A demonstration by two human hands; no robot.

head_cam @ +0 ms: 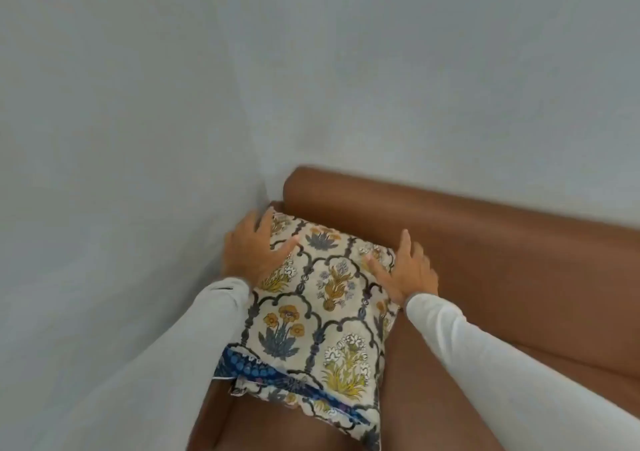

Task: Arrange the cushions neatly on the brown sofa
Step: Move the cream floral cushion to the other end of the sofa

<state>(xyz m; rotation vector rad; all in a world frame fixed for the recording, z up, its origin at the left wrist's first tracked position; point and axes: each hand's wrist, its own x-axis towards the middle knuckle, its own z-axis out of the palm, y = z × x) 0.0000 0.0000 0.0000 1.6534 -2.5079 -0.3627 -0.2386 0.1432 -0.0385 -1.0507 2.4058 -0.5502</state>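
A cream cushion (pixel 322 298) printed with yellow and blue flowers leans in the left corner of the brown sofa (pixel 502 242), against its backrest. My left hand (pixel 251 251) grips the cushion's upper left corner, thumb on the front. My right hand (pixel 408 270) holds its upper right edge, fingers spread along the side. A second cushion with a blue pattern (pixel 259 372) peeks out from under the first one's lower edge. Both my arms are in white sleeves.
A pale grey wall (pixel 138 138) runs close along the sofa's left side and meets another wall behind the backrest. The sofa's seat (pixel 433 381) stretches to the right of the cushion. The left armrest (pixel 211 416) shows at the bottom.
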